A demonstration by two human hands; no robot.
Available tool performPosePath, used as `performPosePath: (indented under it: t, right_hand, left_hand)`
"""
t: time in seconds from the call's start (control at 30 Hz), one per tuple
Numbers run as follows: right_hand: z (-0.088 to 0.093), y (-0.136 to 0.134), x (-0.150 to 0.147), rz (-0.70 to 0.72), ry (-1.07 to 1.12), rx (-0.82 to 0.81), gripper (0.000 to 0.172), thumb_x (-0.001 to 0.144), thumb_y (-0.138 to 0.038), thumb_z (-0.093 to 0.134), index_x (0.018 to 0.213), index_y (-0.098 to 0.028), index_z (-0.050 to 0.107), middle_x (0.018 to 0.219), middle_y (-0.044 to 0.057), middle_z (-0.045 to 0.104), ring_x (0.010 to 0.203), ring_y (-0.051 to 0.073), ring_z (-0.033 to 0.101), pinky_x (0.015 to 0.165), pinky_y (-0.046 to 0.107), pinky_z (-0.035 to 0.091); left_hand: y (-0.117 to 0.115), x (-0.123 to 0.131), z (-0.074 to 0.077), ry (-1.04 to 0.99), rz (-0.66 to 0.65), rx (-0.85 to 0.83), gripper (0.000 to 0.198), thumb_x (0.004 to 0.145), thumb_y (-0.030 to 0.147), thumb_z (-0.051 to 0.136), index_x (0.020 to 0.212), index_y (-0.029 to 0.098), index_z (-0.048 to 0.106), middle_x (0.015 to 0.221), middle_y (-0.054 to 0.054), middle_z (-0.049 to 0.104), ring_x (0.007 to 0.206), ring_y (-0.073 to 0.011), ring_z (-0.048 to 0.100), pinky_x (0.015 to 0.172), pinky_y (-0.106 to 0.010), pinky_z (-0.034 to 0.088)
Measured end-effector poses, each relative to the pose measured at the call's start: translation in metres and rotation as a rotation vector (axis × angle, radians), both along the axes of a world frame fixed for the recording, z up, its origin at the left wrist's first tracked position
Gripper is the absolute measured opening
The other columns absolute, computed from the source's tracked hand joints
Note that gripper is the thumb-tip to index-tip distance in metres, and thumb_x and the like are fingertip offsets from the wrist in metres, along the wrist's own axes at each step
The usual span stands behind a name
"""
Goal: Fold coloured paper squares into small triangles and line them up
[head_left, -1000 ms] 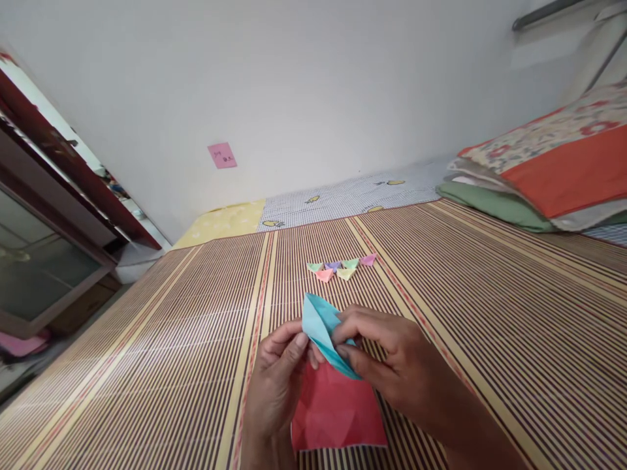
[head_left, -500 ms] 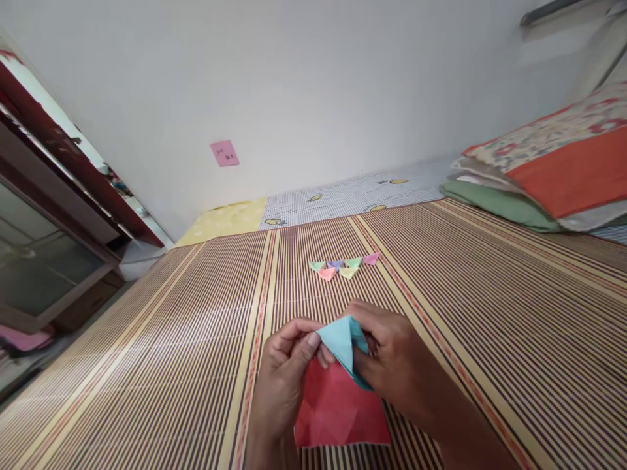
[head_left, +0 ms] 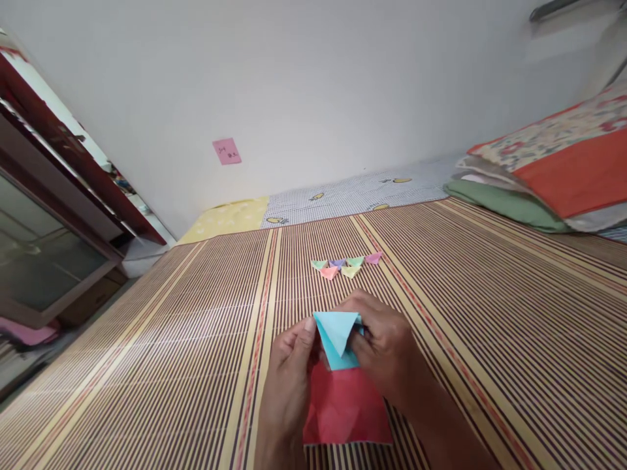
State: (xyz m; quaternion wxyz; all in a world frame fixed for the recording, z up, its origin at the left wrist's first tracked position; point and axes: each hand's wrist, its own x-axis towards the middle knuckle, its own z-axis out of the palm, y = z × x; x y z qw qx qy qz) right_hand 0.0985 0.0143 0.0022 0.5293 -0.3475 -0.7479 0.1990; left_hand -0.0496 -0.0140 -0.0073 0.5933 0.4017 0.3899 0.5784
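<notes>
A light blue folded sheet of origami paper [head_left: 337,329] is held up between both hands, with a triangular flap lying over its front. My left hand [head_left: 289,365] pinches its left corner between thumb and fingers. On the other side, my right hand [head_left: 385,339] grips the right edge, its fingers partly hidden in and behind the fold. Beneath them a creased red sheet of paper [head_left: 347,411] lies on the striped mat [head_left: 171,365]. Several small folded paper triangles [head_left: 350,261] in green, purple, pink, orange and yellow lie in two rows farther off.
Folded bedding with a floral and orange cover [head_left: 573,170] is stacked at the right. A patterned cloth [head_left: 337,192] runs along the white wall [head_left: 343,85], which bears a pink note [head_left: 226,151]. At the left stands a glass-fronted cabinet [head_left: 44,248].
The blue paper has turned so that its triangular flap and the layer below face me. My right hand has shifted slightly up along its edge.
</notes>
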Motion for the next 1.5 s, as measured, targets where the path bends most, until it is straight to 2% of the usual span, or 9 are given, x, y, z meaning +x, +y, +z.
performPosePath:
  t: [0.17,0.4,0.67,0.9,1.03,1.17,1.3,1.4,1.5]
  right_hand:
    - [-0.002,0.0,-0.001,0.157,0.003,0.047,0.034,0.084,0.003,0.046,0.093,-0.021,0.069,0.085,0.003,0.062,0.082,0.019,0.06,0.07,0.03,0.046]
    - [0.002,0.0,-0.001,0.097,0.092,-0.138,0.019,0.082,-0.003,0.064,0.083,-0.02,0.072,0.083,0.002,0.061,0.075,0.017,0.061,0.064,0.028,0.046]
    - [-0.003,0.002,-0.008,0.031,0.166,-0.055,0.017,0.085,-0.007,0.064,0.079,-0.02,0.071,0.081,0.001,0.059,0.074,0.017,0.061,0.063,0.027,0.046]
    - [-0.007,0.005,-0.011,0.007,-0.024,0.092,0.022,0.084,-0.005,0.059,0.091,-0.021,0.072,0.089,0.005,0.06,0.085,0.022,0.058,0.072,0.035,0.047]
    - [-0.002,0.005,-0.005,0.065,-0.114,0.064,0.03,0.082,-0.001,0.057,0.099,-0.021,0.072,0.106,0.009,0.064,0.1,0.026,0.058,0.084,0.043,0.048]
    - [0.001,0.003,0.0,0.124,-0.146,0.032,0.039,0.081,-0.003,0.061,0.114,-0.023,0.069,0.118,0.009,0.064,0.11,0.029,0.058,0.092,0.048,0.047]
    - [-0.001,0.004,0.005,0.168,-0.086,-0.071,0.048,0.087,-0.007,0.06,0.131,-0.026,0.06,0.13,0.009,0.062,0.122,0.028,0.057,0.101,0.049,0.047]
    - [0.002,0.004,0.013,0.05,0.021,-0.163,0.045,0.093,-0.012,0.057,0.135,-0.027,0.058,0.133,0.009,0.064,0.123,0.028,0.06,0.101,0.05,0.049]
    - [0.014,-0.004,0.021,-0.331,0.371,-0.09,0.039,0.099,-0.022,0.058,0.137,-0.028,0.059,0.132,0.009,0.065,0.119,0.029,0.063,0.098,0.05,0.051]
  left_hand:
    - [0.0,0.005,0.004,-0.106,0.103,-0.076,0.046,0.085,0.045,0.075,0.054,0.018,0.053,0.054,0.005,0.041,0.053,-0.0107,0.037,0.061,-0.026,0.041]
    - [0.0,0.007,0.001,0.002,0.089,-0.046,0.048,0.092,0.049,0.064,0.057,0.017,0.06,0.053,0.001,0.052,0.053,-0.013,0.044,0.058,-0.027,0.038]
    - [-0.001,0.018,0.004,-0.149,0.119,-0.112,0.05,0.082,0.05,0.076,0.052,0.018,0.052,0.051,0.005,0.042,0.052,-0.011,0.039,0.056,-0.027,0.037]
    - [0.004,0.018,0.005,-0.369,0.124,-0.206,0.03,0.063,0.03,0.09,0.062,0.015,0.064,0.06,0.004,0.052,0.059,-0.0126,0.05,0.066,-0.029,0.046]
    - [0.005,0.014,0.004,-0.423,0.103,-0.201,0.024,0.065,0.025,0.088,0.064,0.014,0.067,0.062,0.003,0.056,0.061,-0.0128,0.054,0.07,-0.029,0.05]
    - [0.003,0.014,0.008,-0.367,0.024,-0.167,0.021,0.068,0.027,0.087,0.074,0.011,0.074,0.064,-0.002,0.064,0.071,-0.0204,0.065,0.073,-0.033,0.053]
    - [0.001,0.013,0.012,-0.306,0.048,-0.167,0.024,0.071,0.031,0.086,0.081,0.01,0.078,0.07,-0.008,0.072,0.075,-0.0245,0.07,0.073,-0.036,0.055]
    - [0.003,0.011,0.01,-0.267,0.163,-0.127,0.031,0.074,0.034,0.084,0.093,0.011,0.079,0.076,-0.009,0.076,0.077,-0.0256,0.073,0.073,-0.036,0.057]
    - [0.004,0.008,0.006,-0.234,0.28,-0.123,0.038,0.074,0.036,0.084,0.103,0.012,0.078,0.078,-0.01,0.077,0.077,-0.0254,0.074,0.07,-0.034,0.058]
